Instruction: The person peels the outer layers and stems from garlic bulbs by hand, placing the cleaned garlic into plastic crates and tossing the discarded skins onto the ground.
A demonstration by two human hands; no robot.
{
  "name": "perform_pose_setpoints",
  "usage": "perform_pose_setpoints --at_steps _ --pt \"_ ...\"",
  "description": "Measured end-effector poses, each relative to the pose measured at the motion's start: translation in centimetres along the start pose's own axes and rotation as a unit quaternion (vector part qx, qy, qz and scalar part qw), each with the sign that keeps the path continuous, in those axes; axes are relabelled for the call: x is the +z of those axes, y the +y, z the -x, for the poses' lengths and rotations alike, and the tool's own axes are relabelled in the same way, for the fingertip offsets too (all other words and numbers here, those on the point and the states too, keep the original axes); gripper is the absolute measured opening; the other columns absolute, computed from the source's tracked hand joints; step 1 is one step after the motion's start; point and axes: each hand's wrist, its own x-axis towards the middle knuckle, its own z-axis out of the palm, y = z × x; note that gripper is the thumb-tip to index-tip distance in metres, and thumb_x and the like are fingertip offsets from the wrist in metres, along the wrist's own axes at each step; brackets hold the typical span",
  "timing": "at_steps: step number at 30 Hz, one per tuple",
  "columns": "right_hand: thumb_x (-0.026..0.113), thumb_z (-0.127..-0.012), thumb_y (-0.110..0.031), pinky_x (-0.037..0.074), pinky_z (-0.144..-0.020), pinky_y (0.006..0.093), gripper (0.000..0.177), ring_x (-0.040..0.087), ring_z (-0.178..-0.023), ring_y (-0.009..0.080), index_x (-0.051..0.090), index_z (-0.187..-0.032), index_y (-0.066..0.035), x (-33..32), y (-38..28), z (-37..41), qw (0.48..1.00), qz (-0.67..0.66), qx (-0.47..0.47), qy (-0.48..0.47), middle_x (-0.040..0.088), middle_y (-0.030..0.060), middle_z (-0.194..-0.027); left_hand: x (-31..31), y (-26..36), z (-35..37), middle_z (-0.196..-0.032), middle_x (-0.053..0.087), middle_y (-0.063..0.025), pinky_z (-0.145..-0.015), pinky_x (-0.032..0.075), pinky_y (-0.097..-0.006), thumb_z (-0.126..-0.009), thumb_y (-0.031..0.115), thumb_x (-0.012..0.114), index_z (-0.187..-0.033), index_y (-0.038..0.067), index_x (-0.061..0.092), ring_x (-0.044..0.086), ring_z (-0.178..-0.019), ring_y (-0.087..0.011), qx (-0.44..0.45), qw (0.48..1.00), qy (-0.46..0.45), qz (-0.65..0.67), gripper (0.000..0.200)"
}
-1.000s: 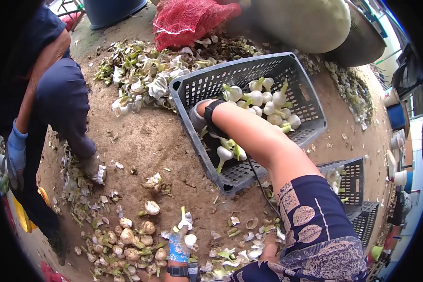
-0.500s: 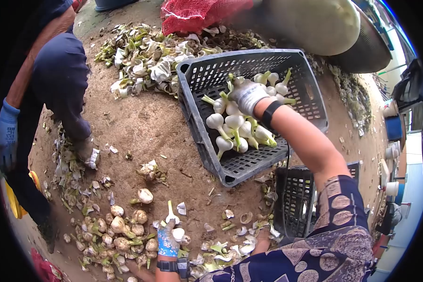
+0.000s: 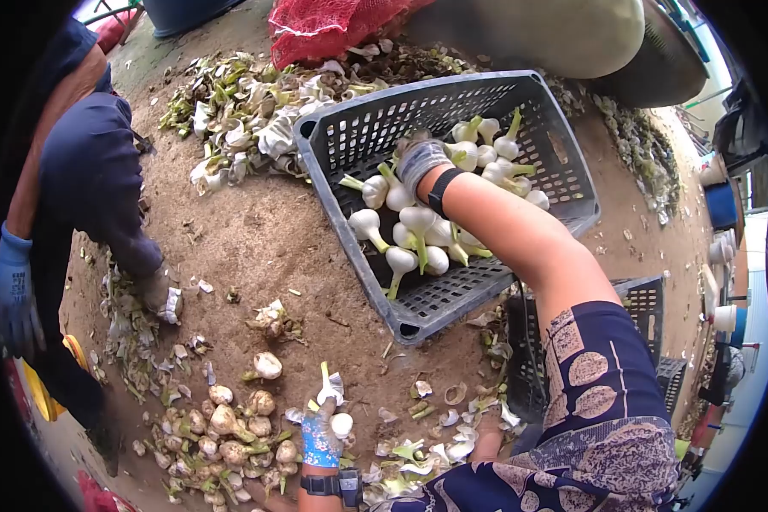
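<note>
My right hand (image 3: 421, 160), in a grey-white glove with a dark band at the wrist, reaches into a dark plastic crate (image 3: 341, 218). Its fingertips are hidden and smeared, beside trimmed white garlic bulbs (image 3: 418, 220) with short green stems lying on the crate floor. Low in the view, my left hand (image 3: 320, 439) wears a blue patterned glove. Its fingers are closed around a garlic bulb (image 3: 341, 425); a stemmed garlic (image 3: 328, 388) shows just above the fingers. Left of this hand lies a heap of untrimmed, soil-stained garlic bulbs (image 3: 226, 422) on the ground.
Another person's leg (image 3: 94, 171) and blue-gloved hand (image 3: 13, 290) are at the left. Peeled skins and leaves (image 3: 239, 119) lie behind the crate, near a red mesh bag (image 3: 333, 26). A second dark crate (image 3: 640, 311) stands by my right side.
The view has shifted slightly. My right hand has moved a little left within the crate, uncovering more bulbs at its right. My left hand stays by the heap with garlic in it.
</note>
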Motion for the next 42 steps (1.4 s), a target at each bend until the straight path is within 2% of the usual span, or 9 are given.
perform_pose_setpoints --at_steps 9,13,17,27,30,32,38,39,42 --pt "0.057 -0.077 -0.023 0.043 -0.092 0.0377 0.049 0.047 -0.115 0.0332 0.051 -0.119 0.001 2.2 1.8 0.8 0.986 -0.111 0.089 0.085 0.053 0.0165 -0.121 -3.1 0.5 0.9 -0.083 0.060 -0.0050 -0.049 0.050 -0.0269 -0.082 0.013 0.062 -0.106 0.008 0.055 0.058 -0.064 -0.0151 0.033 0.999 0.020 -0.001 0.026" --pt "0.069 -0.067 -0.039 0.047 -0.084 0.0340 0.048 0.059 -0.099 0.0281 0.066 -0.096 -0.001 -0.8 5.1 4.8 0.876 -0.460 0.127 0.074 0.059 0.0171 -0.110 -5.6 -0.2 0.5 -0.083 0.060 -0.0071 -0.051 0.050 -0.0338 -0.079 0.020 0.063 -0.102 0.006 0.055 0.057 -0.064 -0.0206 -0.057 0.971 -0.025 0.231 0.027" --pt "0.068 -0.070 -0.045 0.047 -0.076 0.0305 0.052 0.062 -0.084 0.0217 0.066 -0.095 0.000 -1.8 4.9 6.4 0.760 -0.604 -0.207 0.121 0.065 0.0143 -0.091 -5.9 -0.7 0.2 -0.081 0.060 -0.0094 -0.048 0.048 -0.0353 -0.080 0.020 0.062 -0.099 0.005 0.054 0.058 -0.064 -0.0240 -0.052 0.955 -0.055 0.286 0.025" --pt "0.075 -0.064 -0.044 0.047 -0.072 0.0281 0.047 0.059 -0.078 0.0163 0.070 -0.092 -0.006 1.0 0.2 -6.5 0.751 -0.616 -0.237 -0.005 0.067 0.0071 -0.091 -3.9 -0.4 0.1 -0.081 0.062 -0.0090 -0.051 0.052 -0.0329 -0.077 0.022 0.066 -0.099 0.003 0.056 0.060 -0.063 -0.0225 -0.069 0.971 -0.035 0.226 0.031" --pt "0.059 -0.082 -0.023 0.044 -0.087 0.0266 0.027 0.059 -0.096 0.0146 0.067 -0.100 -0.004 -0.6 3.1 1.6 0.721 -0.620 -0.304 0.051 0.066 0.0070 -0.101 -4.2 -0.2 0.4 -0.079 0.060 -0.0093 -0.049 0.048 -0.0325 -0.077 0.024 0.064 -0.098 0.002 0.057 0.056 -0.065 -0.0227 -0.102 0.947 -0.085 0.293 0.031" --pt "0.060 -0.081 -0.015 0.045 -0.086 0.0287 0.029 0.057 -0.094 0.0182 0.060 -0.106 -0.001 2.4 4.7 4.8 0.547 -0.830 -0.105 -0.003 0.060 0.0094 -0.106 -4.5 -0.3 0.7 -0.088 0.062 -0.0111 -0.049 0.040 -0.0301 -0.078 0.029 0.063 -0.100 0.004 0.059 0.052 -0.070 -0.0234 -0.081 0.911 -0.187 0.359 0.034" --pt "0.065 -0.079 -0.022 0.043 -0.091 0.0294 0.030 0.057 -0.095 0.0180 0.060 -0.103 -0.005 1.6 5.4 18.2 0.140 -0.977 -0.154 0.047 0.061 0.0064 -0.101 -2.4 1.1 3.2 -0.097 0.063 -0.0121 -0.050 0.042 -0.0277 -0.079 0.032 0.061 -0.100 0.008 0.060 0.052 -0.074 -0.0215 -0.074 0.888 -0.273 0.363 0.032" --pt "0.066 -0.078 -0.025 0.044 -0.088 0.0284 0.030 0.057 -0.095 0.0162 0.060 -0.100 -0.005 3.4 6.5 17.6 0.253 -0.963 -0.090 0.035 0.061 0.0053 -0.100 -2.9 0.4 2.9 -0.097 0.063 -0.0122 -0.051 0.042 -0.0275 -0.079 0.031 0.061 -0.100 0.008 0.060 0.052 -0.074 -0.0211 -0.071 0.895 -0.253 0.362 0.031" --pt "0.064 -0.080 -0.029 0.049 -0.081 0.0334 0.033 0.060 -0.089 0.0208 0.059 -0.102 -0.004 3.6 5.2 16.2 0.143 -0.988 -0.044 0.045 0.062 0.0082 -0.099 -0.9 1.1 4.5 -0.097 0.060 -0.0110 -0.059 0.047 -0.0332 -0.078 0.030 0.063 -0.104 0.005 0.056 0.055 -0.075 -0.0214 -0.087 0.899 -0.245 0.352 0.037"
